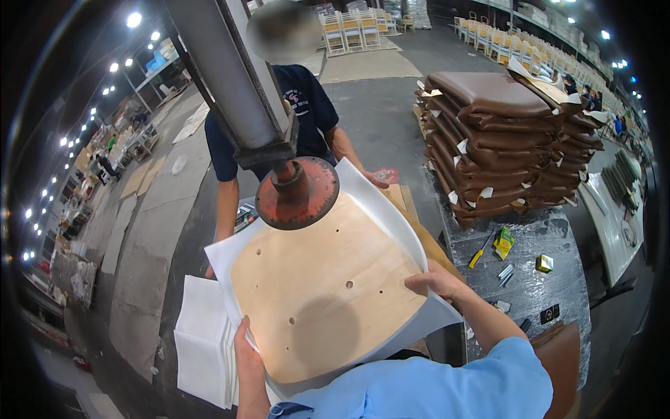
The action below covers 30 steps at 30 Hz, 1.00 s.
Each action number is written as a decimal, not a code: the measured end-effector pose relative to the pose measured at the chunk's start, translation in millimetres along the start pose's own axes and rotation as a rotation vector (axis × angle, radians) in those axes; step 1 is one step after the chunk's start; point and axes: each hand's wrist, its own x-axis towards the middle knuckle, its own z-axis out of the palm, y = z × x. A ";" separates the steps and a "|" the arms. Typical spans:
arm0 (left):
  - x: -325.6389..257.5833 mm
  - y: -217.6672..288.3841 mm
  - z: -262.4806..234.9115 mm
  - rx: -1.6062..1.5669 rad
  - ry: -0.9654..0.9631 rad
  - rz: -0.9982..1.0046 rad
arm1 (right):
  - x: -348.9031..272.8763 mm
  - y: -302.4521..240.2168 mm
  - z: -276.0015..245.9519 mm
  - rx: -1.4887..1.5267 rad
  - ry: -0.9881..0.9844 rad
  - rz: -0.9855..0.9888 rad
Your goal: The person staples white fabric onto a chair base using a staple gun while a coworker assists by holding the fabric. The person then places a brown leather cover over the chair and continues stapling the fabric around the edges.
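Note:
A pale plywood seat panel (324, 272) with several drilled holes lies on a white padding sheet (440, 318), whose edges stick out around the wood. My left hand (249, 353) grips the near left edge, fingers mostly hidden under it. At the right edge my right hand (438, 281) holds the panel and sheet, thumb on top of the wood. Over the far part of the panel hangs a worn red round press plate (298, 194); I cannot tell if it touches. Opposite me stands a co-worker (307, 105), with a hand near each far side of the sheet.
Folded white sheets (202, 342) are stacked at the left. On the right, a wrapped table (551, 244) carries a tall pile of brown upholstered seats (488, 140), a yellow-handled screwdriver (481, 250), and small boxes. A grey press column (227, 77) stands ahead. Rows of chairs (356, 31) line the back.

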 end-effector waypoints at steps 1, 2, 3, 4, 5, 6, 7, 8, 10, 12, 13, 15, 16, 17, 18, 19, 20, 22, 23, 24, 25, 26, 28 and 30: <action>3.5 -0.5 2.4 0.001 -0.011 -0.007 | 3.3 2.0 -3.0 -0.068 0.023 0.029; 6.4 0.5 3.6 -0.002 0.058 -0.018 | 4.5 4.3 -4.1 -0.019 0.004 0.024; 9.6 2.5 5.1 0.059 -0.039 -0.006 | 5.9 5.4 -5.3 0.013 0.011 0.047; 13.7 6.6 6.8 0.110 -0.062 0.003 | 7.2 4.7 -6.6 0.026 0.050 0.101; 17.8 12.9 8.2 0.160 -0.003 -0.012 | 8.8 2.4 -8.5 0.071 0.014 0.061; 21.2 24.3 8.6 0.233 -0.157 -0.030 | 9.5 -1.2 -11.2 0.101 0.009 0.055; 24.7 39.9 9.0 0.320 -0.199 -0.075 | 10.9 -5.4 -13.2 0.113 0.064 0.111; 25.5 53.3 8.1 0.427 -0.183 -0.134 | 10.5 -10.3 -17.4 0.208 0.026 0.065; 14.4 68.5 -0.1 0.261 -0.384 -0.091 | 6.9 -20.2 -31.0 0.386 0.023 0.069; -2.3 56.1 -10.6 -0.008 -0.479 0.002 | 5.8 -27.1 -47.0 0.450 0.033 0.149; -5.1 28.7 -12.2 -0.083 -0.386 0.011 | 5.6 -25.9 -50.3 0.475 0.025 0.186; -1.5 -35.2 -6.3 0.010 -0.124 0.194 | 8.2 -23.0 -54.1 0.385 0.107 0.228; 0.8 -49.1 -6.4 0.025 -0.253 0.199 | 8.5 -21.7 -54.9 0.390 0.028 0.143; -1.5 -62.2 -8.4 0.000 -0.268 0.147 | 8.3 -20.8 -55.0 0.387 0.012 0.101; -3.2 -70.4 -10.1 -0.056 -0.251 0.079 | 8.2 -20.9 -55.0 0.361 0.044 0.115; -2.1 -65.8 -12.3 -0.151 -0.324 0.053 | 7.4 -25.8 -60.3 0.360 0.027 0.090; -2.0 -61.9 -13.6 -0.143 -0.472 0.053 | 7.9 -30.7 -65.0 0.470 -0.028 0.127; -9.4 -46.7 -21.9 -0.159 -0.645 -0.020 | 4.5 -36.4 -73.9 0.669 -0.040 0.302; -8.2 -49.8 -20.4 -0.195 -0.640 0.037 | 7.5 -34.7 -74.1 0.644 0.029 0.355; -7.4 -52.2 -20.1 -0.122 -0.484 0.048 | 10.7 -31.9 -75.5 0.473 0.030 0.297; -4.4 -57.0 -18.7 -0.064 -0.411 0.071 | 18.0 -26.0 -74.6 0.298 0.067 0.255; -0.5 -64.3 -17.4 -0.012 -0.255 0.054 | 26.0 -16.9 -72.4 0.118 0.131 0.245; 7.0 -76.2 -15.8 -0.012 -0.273 0.013 | 40.0 1.7 -71.7 0.070 0.100 0.166; 12.5 -80.5 -16.4 0.034 -0.185 -0.045 | 46.3 15.4 -79.5 0.076 0.134 0.223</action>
